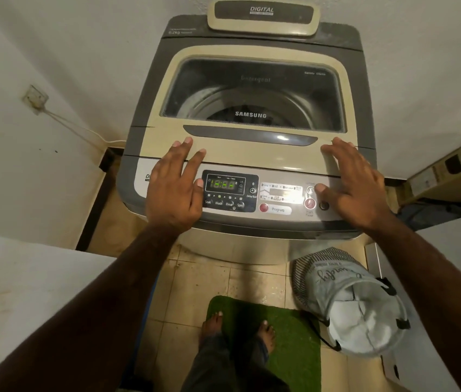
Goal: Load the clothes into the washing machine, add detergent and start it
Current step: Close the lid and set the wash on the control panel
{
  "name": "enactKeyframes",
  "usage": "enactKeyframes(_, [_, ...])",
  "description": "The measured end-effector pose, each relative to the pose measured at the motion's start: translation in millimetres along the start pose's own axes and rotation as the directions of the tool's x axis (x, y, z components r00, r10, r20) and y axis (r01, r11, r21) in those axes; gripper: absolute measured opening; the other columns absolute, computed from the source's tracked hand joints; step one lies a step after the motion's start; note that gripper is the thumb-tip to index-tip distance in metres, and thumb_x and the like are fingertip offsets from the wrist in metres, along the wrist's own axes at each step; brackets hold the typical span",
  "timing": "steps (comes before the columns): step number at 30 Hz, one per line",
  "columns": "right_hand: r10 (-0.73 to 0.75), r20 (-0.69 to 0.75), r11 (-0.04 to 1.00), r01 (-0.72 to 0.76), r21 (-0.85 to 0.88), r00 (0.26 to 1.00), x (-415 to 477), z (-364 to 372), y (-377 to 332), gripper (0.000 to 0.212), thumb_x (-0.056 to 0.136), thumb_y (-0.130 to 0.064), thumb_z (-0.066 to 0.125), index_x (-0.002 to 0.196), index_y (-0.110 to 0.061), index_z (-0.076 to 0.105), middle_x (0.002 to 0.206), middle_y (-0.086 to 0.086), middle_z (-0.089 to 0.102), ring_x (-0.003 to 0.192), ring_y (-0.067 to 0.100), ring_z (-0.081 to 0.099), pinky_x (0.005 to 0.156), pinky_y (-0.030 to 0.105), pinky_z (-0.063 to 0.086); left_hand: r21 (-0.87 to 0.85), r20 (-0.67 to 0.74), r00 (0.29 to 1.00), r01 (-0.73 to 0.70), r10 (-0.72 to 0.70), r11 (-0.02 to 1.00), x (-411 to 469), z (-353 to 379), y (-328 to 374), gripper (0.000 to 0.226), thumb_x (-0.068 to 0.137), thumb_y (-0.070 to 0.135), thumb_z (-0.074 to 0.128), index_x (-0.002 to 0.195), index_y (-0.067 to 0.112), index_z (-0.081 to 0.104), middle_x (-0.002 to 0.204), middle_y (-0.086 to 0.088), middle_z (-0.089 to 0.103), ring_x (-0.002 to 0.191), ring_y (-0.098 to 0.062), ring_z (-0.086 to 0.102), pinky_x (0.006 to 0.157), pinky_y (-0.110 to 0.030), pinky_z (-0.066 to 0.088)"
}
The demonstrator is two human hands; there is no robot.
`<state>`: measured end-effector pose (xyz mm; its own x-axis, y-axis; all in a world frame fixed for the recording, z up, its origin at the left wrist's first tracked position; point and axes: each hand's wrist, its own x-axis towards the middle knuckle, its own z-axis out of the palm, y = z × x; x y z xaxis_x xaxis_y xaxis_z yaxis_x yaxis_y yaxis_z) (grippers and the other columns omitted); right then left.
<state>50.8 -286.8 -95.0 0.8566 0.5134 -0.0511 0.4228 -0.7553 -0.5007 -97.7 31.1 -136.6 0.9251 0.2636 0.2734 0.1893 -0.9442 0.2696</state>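
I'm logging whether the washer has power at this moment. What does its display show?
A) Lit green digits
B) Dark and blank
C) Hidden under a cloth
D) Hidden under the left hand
A: the display glows with green digits, in plain view just beside the left hand.

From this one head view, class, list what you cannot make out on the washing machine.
Drum contents: head view, tinted lid window shows only dark shapes.
Logo left of the display: head view, left hand covers it.
Program labels: head view, too small and washed out by glare.
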Motion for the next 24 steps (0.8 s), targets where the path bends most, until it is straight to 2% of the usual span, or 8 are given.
enactKeyframes(3, [0.061,0.007,0.997,-0.06,-0.051,0.998,-5,10,-14,0.097,0.08,-0.068,0.057,0.159,-0.032,0.013,0.171,-0.006,0.004,0.157,0.021,0.002,0.124,0.058,0.003,0.004,-0.027,1.0,0.002,-0.002,1.0,-1,4,-2,0.059,0.097,0.047,0.033,0.151,0.024,0.036,0.161,-0.005,0.032,0.15,-0.025,0.028,0.118,-0.054,0.029])
enactKeyframes(6, [0.098,0.022,0.981,-0.093,-0.17,0.995,-11,25,-31,0.121,0.075,-0.082,0.059,0.161,-0.026,-0.004,0.17,-0.002,-0.013,0.156,0.023,-0.011,0.121,0.054,-0.005,0.023,-0.024,1.0,0.011,-0.011,1.0,-1,5,-3,0.06,0.096,0.048,0.032,0.151,0.024,0.036,0.161,-0.006,0.034,0.149,-0.026,0.029,0.117,-0.054,0.029])
enactKeyframes(9, [0.144,0.031,0.971,-0.135,-0.199,0.989,-13,32,-41,0.136,0.065,-0.09,0.058,0.16,-0.024,-0.013,0.169,0.0,-0.021,0.155,0.025,-0.019,0.12,0.054,-0.008,0.033,-0.035,0.999,0.01,-0.009,0.999,-1,3,-1,0.06,0.096,0.046,0.034,0.15,0.022,0.038,0.159,-0.007,0.035,0.148,-0.027,0.03,0.117,-0.053,0.03])
enactKeyframes(14, [0.218,0.038,0.949,-0.203,-0.239,0.975,-9,41,-52,0.146,0.056,-0.099,0.051,0.158,-0.023,-0.019,0.167,0.003,-0.025,0.154,0.029,-0.021,0.119,0.058,-0.007,0.039,-0.041,0.999,0.016,-0.015,0.999,-2,3,0,0.059,0.095,0.044,0.037,0.15,0.022,0.039,0.159,-0.007,0.036,0.148,-0.026,0.03,0.117,-0.051,0.029])
enactKeyframes(19, [0.245,0.037,0.944,-0.23,-0.238,0.969,-7,45,-55,0.146,0.054,-0.099,0.049,0.157,-0.022,-0.02,0.167,0.003,-0.027,0.154,0.031,-0.022,0.118,0.06,-0.006,0.036,-0.058,0.998,0.018,-0.016,0.999,-1,4,0,0.058,0.095,0.044,0.038,0.148,0.022,0.04,0.157,-0.007,0.039,0.147,-0.026,0.033,0.116,-0.049,0.029])
enactKeyframes(24, [0.263,0.051,0.94,-0.244,-0.236,0.963,-6,42,-60,0.146,0.057,-0.095,0.056,0.158,-0.021,-0.019,0.167,0.004,-0.026,0.154,0.031,-0.021,0.119,0.061,-0.005,0.021,-0.049,0.999,0.022,-0.021,1.0,-2,4,-1,0.06,0.098,0.051,0.025,0.148,0.022,0.04,0.157,-0.006,0.039,0.147,-0.025,0.033,0.117,-0.049,0.028])
